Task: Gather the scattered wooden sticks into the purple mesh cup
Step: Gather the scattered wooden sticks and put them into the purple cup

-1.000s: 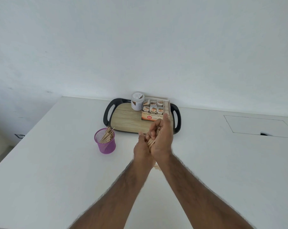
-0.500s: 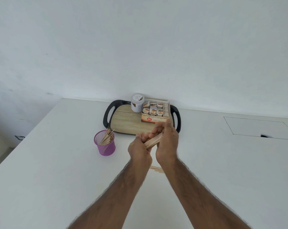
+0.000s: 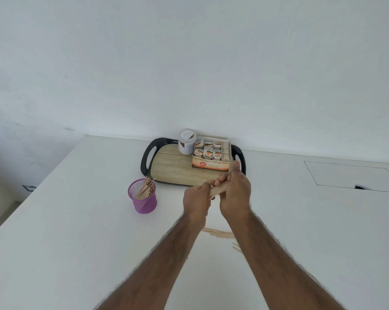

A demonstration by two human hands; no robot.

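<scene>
While both hands hang above the table (image 3: pixel 77 220), the entries run left to right.
Purple cup (image 3: pixel 144 204): upright on the table, mouth up, left of both hands and apart from them.
Sticks in cup (image 3: pixel 147 189): a sheaf already inside, leaning toward the right-hand rim; the left part of the mouth looks free.
Left hand (image 3: pixel 194 201): fingers curled round the lower left end of the bundle; the nearer hand to the cup.
Bundle of sticks (image 3: pixel 218 191): held clear of the table between the two hands, long axis slanting from lower left up to the right, so nearly crosswise to the cup's mouth.
Right hand (image 3: pixel 234 194): fingers curled over the upper right end of the bundle; one digit stands straight up.
Loose sticks (image 3: pixel 220 232): flat on the table beneath the forearms, partly hidden by the right one, not yet gathered.
Coming move, as judged: carry the bundle leftward and tip it end-down before it can enter the cup.
</scene>
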